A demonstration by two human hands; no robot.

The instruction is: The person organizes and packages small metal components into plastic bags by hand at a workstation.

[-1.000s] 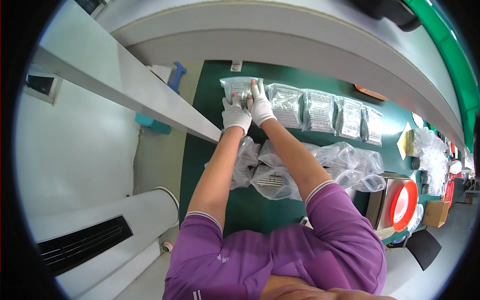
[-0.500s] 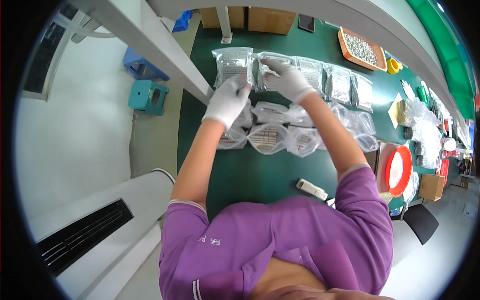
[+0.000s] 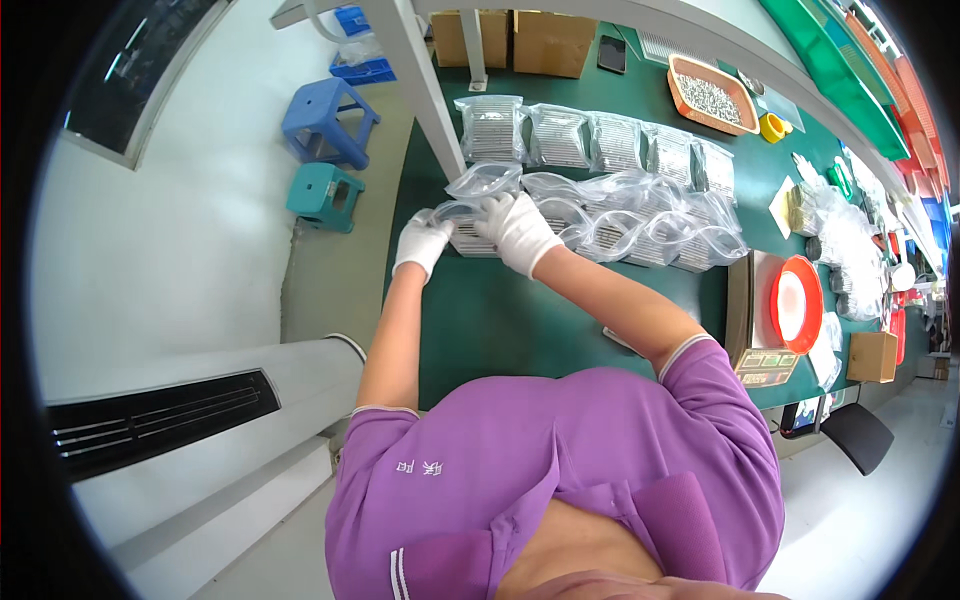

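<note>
From my end, through the head camera, the biggest thing I see is the green desk (image 3: pixel 470 320). The person in a purple shirt (image 3: pixel 600 430) is on its near side, both forearms reaching over it. To the left stands a white cabinet with a black vent (image 3: pixel 220 395), and farther up that side are a blue stool (image 3: pixel 318 105) and a teal stool (image 3: pixel 318 190), one just beyond the other.

Cardboard boxes (image 3: pixel 552 45) sit at the desk's far edge. Toward the right, a red bowl (image 3: pixel 813 305) rests on a metal-sided box, and an orange tray (image 3: pixel 705 118) full of small shiny pieces lies farther back.

Five filled clear bags (image 3: pixel 493 130) make a row across the desk, each packed with thin grey strips. Nearer the person is a cluster of looser bags (image 3: pixel 625 240), their plastic puffed and overlapping. The bag being handled (image 3: pixel 470 238) is at the left end of this cluster, flat on the desk, between the two hands.

Both hands wear white gloves. The left hand (image 3: pixel 424 243) touches the bag's left edge; the right hand (image 3: pixel 518 233) lies along its right side, fingers bent over the plastic. I cannot tell whether either grip is clamped on it.

Smallest are a dark phone (image 3: pixel 612 55) near the boxes and a yellow ring (image 3: pixel 772 127) just beside the tray.
</note>
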